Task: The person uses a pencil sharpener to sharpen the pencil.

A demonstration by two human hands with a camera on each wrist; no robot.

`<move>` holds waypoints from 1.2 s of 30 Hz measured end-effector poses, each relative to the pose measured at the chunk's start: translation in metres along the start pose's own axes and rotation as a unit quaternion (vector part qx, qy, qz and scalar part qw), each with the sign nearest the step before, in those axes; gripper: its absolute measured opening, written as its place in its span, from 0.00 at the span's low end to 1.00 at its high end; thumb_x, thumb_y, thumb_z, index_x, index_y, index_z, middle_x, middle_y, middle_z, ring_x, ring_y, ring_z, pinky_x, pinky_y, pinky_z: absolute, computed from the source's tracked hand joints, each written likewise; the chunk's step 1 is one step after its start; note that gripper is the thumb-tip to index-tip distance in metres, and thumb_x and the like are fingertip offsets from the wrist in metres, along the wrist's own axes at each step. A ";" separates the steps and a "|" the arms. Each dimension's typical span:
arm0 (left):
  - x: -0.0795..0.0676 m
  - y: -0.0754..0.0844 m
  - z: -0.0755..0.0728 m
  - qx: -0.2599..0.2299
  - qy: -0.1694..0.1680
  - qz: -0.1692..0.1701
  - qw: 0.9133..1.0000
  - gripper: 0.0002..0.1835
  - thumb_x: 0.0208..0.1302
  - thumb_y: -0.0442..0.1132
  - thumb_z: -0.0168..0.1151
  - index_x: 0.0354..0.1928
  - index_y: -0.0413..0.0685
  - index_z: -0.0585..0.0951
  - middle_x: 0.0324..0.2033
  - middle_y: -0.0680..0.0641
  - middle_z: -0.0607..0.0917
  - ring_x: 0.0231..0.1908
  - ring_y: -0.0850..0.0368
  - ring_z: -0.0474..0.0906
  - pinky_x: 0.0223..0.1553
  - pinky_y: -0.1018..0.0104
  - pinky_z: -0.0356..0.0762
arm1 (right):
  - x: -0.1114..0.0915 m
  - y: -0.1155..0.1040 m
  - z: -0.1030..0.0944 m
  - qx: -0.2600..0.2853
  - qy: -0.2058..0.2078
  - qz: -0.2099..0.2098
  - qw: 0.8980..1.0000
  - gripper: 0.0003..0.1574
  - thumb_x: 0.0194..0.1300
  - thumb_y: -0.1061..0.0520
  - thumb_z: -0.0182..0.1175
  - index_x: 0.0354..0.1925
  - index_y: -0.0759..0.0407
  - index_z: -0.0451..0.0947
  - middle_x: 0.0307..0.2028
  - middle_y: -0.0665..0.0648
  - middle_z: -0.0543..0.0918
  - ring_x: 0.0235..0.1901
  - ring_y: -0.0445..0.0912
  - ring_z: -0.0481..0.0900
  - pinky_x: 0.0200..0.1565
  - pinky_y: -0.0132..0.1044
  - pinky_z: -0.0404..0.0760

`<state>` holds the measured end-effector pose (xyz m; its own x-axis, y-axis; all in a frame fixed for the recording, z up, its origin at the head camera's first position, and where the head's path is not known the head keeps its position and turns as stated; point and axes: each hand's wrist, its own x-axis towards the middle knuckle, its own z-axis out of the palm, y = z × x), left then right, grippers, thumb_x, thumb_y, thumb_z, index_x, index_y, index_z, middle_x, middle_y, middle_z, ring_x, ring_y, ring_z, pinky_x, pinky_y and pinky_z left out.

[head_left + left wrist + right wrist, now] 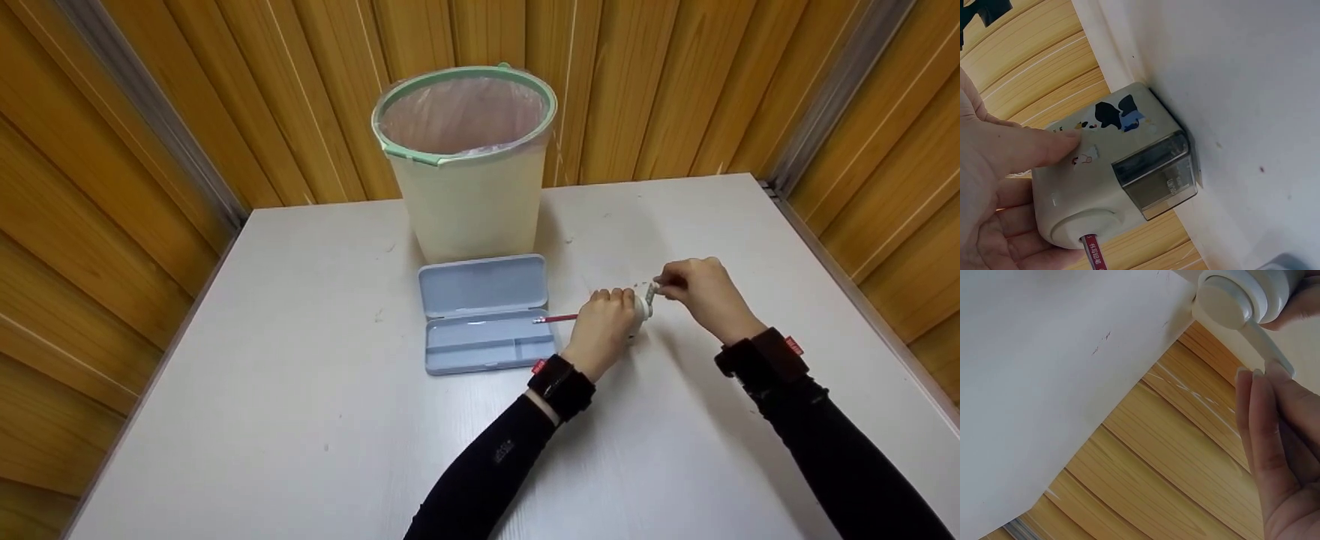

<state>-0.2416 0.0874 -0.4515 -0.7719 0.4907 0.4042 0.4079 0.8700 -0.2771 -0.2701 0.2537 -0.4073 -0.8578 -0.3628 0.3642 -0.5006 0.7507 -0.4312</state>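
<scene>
A white hand-crank pencil sharpener (1089,183) with cartoon stickers and a smoky clear shavings drawer (1165,185) stands on the table. My left hand (602,330) grips its body from above, thumb on the stickered side. From the hole in its front sticks a red pencil (560,318), its eraser end pointing left over the pencil case. On the sharpener's other end, my right hand (709,296) pinches the tip of the crank handle (1264,346) between thumb and fingers. In the head view, the left hand hides most of the sharpener.
A light blue pencil case (484,289) lies with its lid up left of the sharpener. Behind it stands a cream trash bin (472,202) with a green rim and a bag liner. Wood-patterned walls (637,90) border the white table (300,360).
</scene>
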 end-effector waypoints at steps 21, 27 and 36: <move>0.001 0.000 -0.001 -0.002 -0.015 -0.002 1.000 0.15 0.62 0.37 0.62 0.52 0.50 0.82 0.39 0.55 0.87 0.36 0.62 0.83 0.40 0.73 0.81 | 0.008 0.000 0.003 -0.013 -0.003 0.007 1.000 0.02 0.54 0.70 0.67 0.29 0.71 0.83 0.30 0.68 0.87 0.30 0.60 0.85 0.31 0.46 0.80; 0.001 -0.001 -0.003 -0.012 -0.018 -0.002 1.000 0.14 0.62 0.36 0.62 0.51 0.50 0.82 0.39 0.55 0.87 0.36 0.62 0.83 0.38 0.72 0.81 | 0.015 0.002 0.009 -0.013 -0.008 0.019 1.000 0.03 0.56 0.70 0.67 0.30 0.72 0.83 0.31 0.70 0.87 0.31 0.61 0.84 0.33 0.51 0.81; 0.000 -0.002 -0.001 -0.018 0.013 -0.001 1.000 0.11 0.62 0.37 0.60 0.47 0.51 0.82 0.35 0.56 0.86 0.34 0.63 0.82 0.36 0.72 0.81 | 0.023 0.010 0.024 -0.019 -0.023 0.034 0.999 0.05 0.58 0.72 0.64 0.34 0.75 0.82 0.34 0.72 0.86 0.34 0.64 0.84 0.38 0.55 0.82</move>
<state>-0.2417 0.0854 -0.4500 -0.7603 0.4890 0.4276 0.4238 0.8723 -0.2439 -0.2974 0.2396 -0.4230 -0.8947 -0.3341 0.2965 -0.4365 0.7950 -0.4212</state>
